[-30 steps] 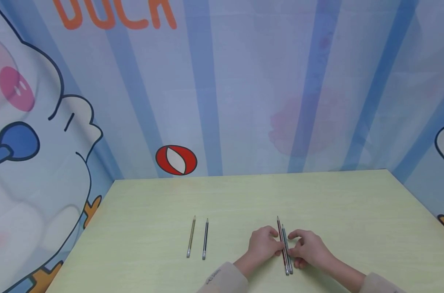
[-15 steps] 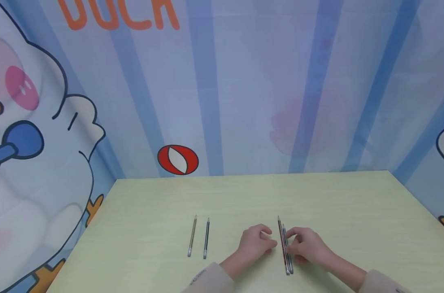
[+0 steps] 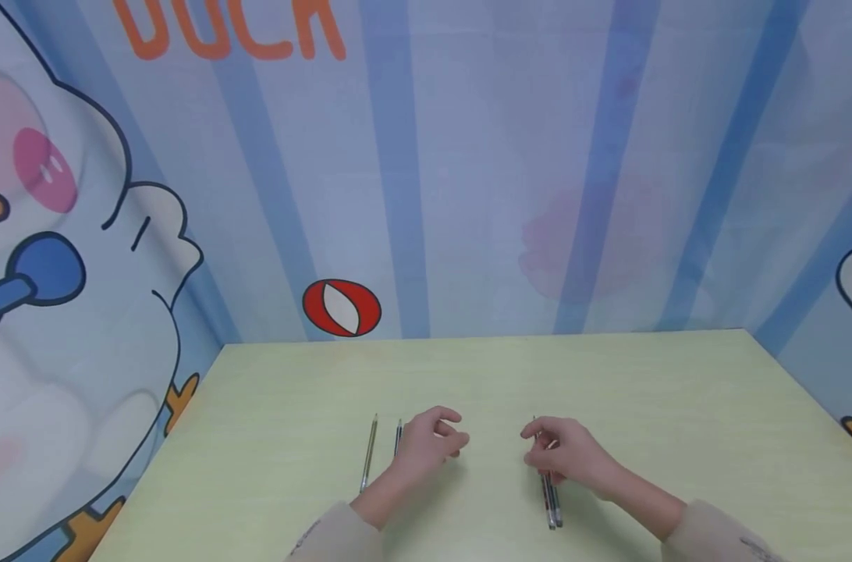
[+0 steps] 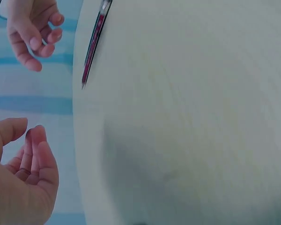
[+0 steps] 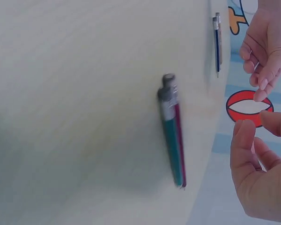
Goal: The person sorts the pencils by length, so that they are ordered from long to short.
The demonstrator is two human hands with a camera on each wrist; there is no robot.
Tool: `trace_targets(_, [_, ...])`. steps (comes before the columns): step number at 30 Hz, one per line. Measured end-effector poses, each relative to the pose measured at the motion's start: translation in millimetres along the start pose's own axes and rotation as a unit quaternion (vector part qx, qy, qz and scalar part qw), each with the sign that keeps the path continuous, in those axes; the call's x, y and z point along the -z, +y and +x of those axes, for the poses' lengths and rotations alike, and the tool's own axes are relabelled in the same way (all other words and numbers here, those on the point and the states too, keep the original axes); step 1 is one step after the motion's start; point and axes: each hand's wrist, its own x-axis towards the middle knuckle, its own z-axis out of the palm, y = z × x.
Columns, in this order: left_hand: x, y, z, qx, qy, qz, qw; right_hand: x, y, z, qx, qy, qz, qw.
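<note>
My left hand [image 3: 426,443] hovers over the table with fingers loosely bent, holding nothing. It partly covers a dark blue pencil [image 3: 398,434], and a gold pencil [image 3: 370,453] lies just left of that one. My right hand [image 3: 565,453] is above a pair of pencils, its fingers relaxed and nothing between them. The pair, a teal pencil [image 5: 172,140] and a dark red pencil [image 5: 180,126], lies side by side with eraser ends toward me. In the head view the right hand hides their upper part. The left wrist view shows the dark red pencil [image 4: 93,49] too.
A pale yellow-green table [image 3: 299,382] spreads under both hands. Behind it hangs a blue striped backdrop [image 3: 468,195] printed with a white duck [image 3: 82,328] and a red-and-white ball [image 3: 342,307].
My left hand has left the pencil pair and moved left toward the other two pencils. My right hand has risen off the pair and shifted slightly left and away. The pencils lie where they were.
</note>
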Motion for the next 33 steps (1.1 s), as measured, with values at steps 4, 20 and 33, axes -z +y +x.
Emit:
trace_targets(4, [25.3, -5.2, -1.4, 0.008, 0.033, 0.013, 0.9994, -12, -9, 7.7, 0.023, -0.009, 0.018, 0.9995])
trace_targets(20, [74.1, -48.3, -13.8, 0.048, 0.152, 0.068, 0.9849, -86, -23, 43.2, 0.069, -0.018, 0.038, 0.9967])
trace_targets(33, [86.5, -57.2, -15.0, 0.074, 0.136, 0.198, 0.9679, -117, -31, 78.2, 0.07, 0.006, -0.037, 0.9968])
